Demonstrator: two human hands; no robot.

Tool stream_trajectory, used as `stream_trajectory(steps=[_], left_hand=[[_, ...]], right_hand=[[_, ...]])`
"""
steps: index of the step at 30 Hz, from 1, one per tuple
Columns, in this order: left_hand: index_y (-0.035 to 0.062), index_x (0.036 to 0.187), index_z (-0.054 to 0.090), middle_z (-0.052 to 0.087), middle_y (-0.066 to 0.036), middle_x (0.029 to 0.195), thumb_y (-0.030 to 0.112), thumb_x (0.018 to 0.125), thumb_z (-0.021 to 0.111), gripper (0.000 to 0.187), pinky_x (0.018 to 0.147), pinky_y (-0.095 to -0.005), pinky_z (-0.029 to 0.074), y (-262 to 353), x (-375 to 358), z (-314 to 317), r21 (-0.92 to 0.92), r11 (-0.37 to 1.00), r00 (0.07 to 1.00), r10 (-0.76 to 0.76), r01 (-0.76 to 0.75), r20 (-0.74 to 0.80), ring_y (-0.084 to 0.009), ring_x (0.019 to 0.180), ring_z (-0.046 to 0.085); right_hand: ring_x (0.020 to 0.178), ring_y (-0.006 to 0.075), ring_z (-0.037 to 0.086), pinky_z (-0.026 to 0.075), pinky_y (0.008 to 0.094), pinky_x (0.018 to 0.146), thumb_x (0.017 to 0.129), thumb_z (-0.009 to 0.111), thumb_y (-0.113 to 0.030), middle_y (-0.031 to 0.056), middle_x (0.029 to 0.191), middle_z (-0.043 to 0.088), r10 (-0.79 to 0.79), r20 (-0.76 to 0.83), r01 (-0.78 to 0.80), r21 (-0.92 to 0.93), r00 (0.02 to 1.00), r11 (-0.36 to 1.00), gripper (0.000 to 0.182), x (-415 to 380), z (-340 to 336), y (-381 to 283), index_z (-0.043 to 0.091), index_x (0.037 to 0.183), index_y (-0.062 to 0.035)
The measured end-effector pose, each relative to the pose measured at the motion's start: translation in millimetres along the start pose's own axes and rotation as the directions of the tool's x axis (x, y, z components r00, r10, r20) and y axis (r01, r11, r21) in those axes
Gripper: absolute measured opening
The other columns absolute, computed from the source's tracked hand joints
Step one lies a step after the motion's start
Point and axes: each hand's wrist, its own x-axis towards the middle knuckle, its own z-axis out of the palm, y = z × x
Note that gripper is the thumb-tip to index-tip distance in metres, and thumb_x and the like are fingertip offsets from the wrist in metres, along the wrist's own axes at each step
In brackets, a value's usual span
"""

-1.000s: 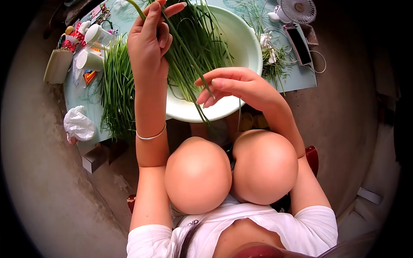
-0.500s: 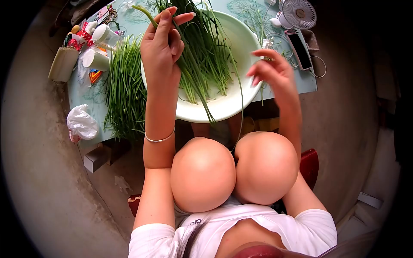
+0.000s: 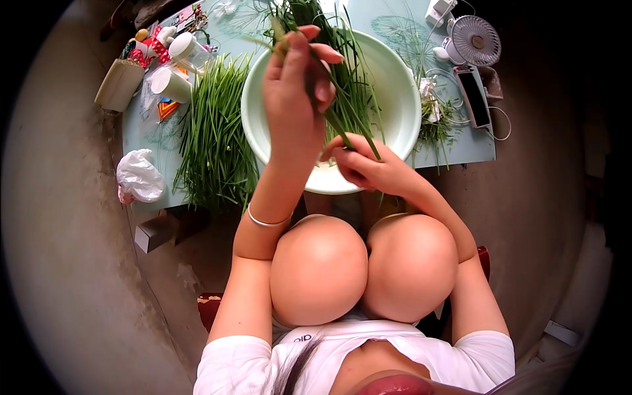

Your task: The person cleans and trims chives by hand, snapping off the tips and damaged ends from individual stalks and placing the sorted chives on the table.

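Observation:
My left hand (image 3: 296,85) is raised over the left side of a pale green basin (image 3: 398,118), with a few garlic chives (image 3: 337,125) pinched between its fingers. The stem ends stick out past the fingertips, blurred by motion. Below it, at the basin's near rim, my right hand (image 3: 372,164) curls its fingers round the lower leaf ends of those chives. More garlic chives (image 3: 355,85) lie in a bunch in the basin, partly hidden behind my left hand. To the left, a thick pile of chives (image 3: 217,131) spreads over the table and its front edge.
On the table's left stand white cups (image 3: 171,84), a crumpled white plastic bag (image 3: 139,176) and a beige box (image 3: 120,82). At right are a small fan (image 3: 474,41), a phone (image 3: 473,97) with cables, and plant scraps (image 3: 434,128). My bare knees (image 3: 319,270) are below the basin.
My right hand has moved from the basin's right side down and left to the leaf ends of the chives. My left hand keeps its pinch. The view has shifted slightly.

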Motion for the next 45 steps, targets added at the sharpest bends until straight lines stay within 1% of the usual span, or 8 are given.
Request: stream_trajectory(steps=[7,11,13,18,20,25,32,45], left_hand=[[0.0031,0.105,0.060,0.065,-0.010,0.086,0.011,0.092,0.053,0.017,0.045,-0.0185,0.038,129,47,-71,-0.325,0.910,0.956,0.288,-0.258,0.048,-0.0073,0.053,0.046],[0.0017,0.107,0.061,0.067,-0.012,0.091,0.011,0.090,0.057,0.020,0.043,-0.0173,0.033,181,41,-121,0.166,0.883,0.898,0.436,-0.438,0.052,-0.0062,0.051,0.046],[0.0010,0.117,0.058,0.067,-0.009,0.097,0.015,0.092,0.057,0.028,0.044,-0.0176,0.031,173,40,-153,0.639,0.705,0.901,0.431,-0.306,-0.043,-0.0039,0.049,0.039],[-0.0005,0.127,0.051,0.063,-0.010,0.113,0.025,0.090,0.061,0.047,0.052,-0.0195,0.046,115,36,-161,0.949,0.262,0.946,0.224,0.173,-0.234,-0.0102,0.068,0.060],[0.0016,0.135,0.042,0.065,-0.012,0.107,0.031,0.090,0.060,0.056,0.074,-0.0230,0.050,70,21,-154,0.775,0.632,0.997,0.039,0.022,-0.060,-0.0145,0.083,0.064],[-0.0003,0.125,0.047,0.064,-0.015,0.109,0.033,0.096,0.050,0.045,0.088,-0.0331,0.049,-17,-19,-46,0.307,0.923,0.941,-0.294,0.234,0.169,-0.0216,0.104,0.061],[-0.0003,0.105,0.052,0.045,-0.002,0.060,0.023,0.101,0.037,0.028,0.043,-0.0221,0.034,-23,-20,-27,0.183,0.932,0.918,-0.347,0.313,0.192,-0.0084,0.046,0.039],[0.0018,0.103,0.055,0.047,0.001,0.057,0.031,0.101,0.036,0.035,0.040,-0.0183,0.020,-24,-39,-24,0.256,0.807,0.724,-0.591,0.533,0.357,-0.0024,0.043,0.031]], right_hand=[[0.049,0.0041,0.036,0.028,0.0218,0.045,0.098,0.045,-0.025,-0.0038,0.057,0.043,0.037,-0.042,-0.043,-0.137,0.998,0.990,0.026,-12,-19,13,0.056,0.100,-0.0020],[0.046,0.0035,0.031,0.023,0.0206,0.043,0.098,0.043,-0.023,-0.0044,0.056,0.039,-0.003,-0.123,-0.002,-0.041,0.992,0.999,0.024,-11,-20,9,0.055,0.099,-0.0020],[0.046,0.0033,0.030,0.023,0.0203,0.042,0.098,0.043,-0.023,-0.0044,0.056,0.039,-0.014,-0.134,0.011,-0.027,0.991,1.000,0.025,-11,-22,6,0.055,0.099,-0.0025],[0.045,0.0027,0.030,0.022,0.0193,0.041,0.099,0.042,-0.023,-0.0038,0.056,0.040,-0.045,-0.164,0.052,0.033,0.985,0.998,0.024,-13,-20,7,0.055,0.099,-0.0032],[0.046,0.0025,0.030,0.022,0.0191,0.041,0.099,0.042,-0.023,-0.0037,0.057,0.040,-0.050,-0.166,0.057,0.038,0.985,0.998,0.024,-11,-20,7,0.055,0.100,-0.0031],[0.045,0.0035,0.035,0.024,0.0197,0.041,0.099,0.043,-0.023,-0.0027,0.057,0.043,-0.050,-0.152,0.051,0.003,0.987,0.999,0.023,-1,-13,14,0.054,0.100,-0.0028],[0.085,0.0177,0.059,0.047,0.0299,0.081,0.092,0.055,-0.027,0.0118,0.096,0.064,-0.320,-0.127,0.210,-0.524,0.939,0.825,0.035,-9,-36,8,0.057,0.114,-0.0007],[0.059,0.0058,0.055,0.044,0.0192,0.052,0.087,0.064,-0.010,0.0017,0.081,0.065,-0.396,-0.255,0.334,-0.255,0.882,0.907,0.015,3,-64,-47,0.067,0.096,0.0010]])
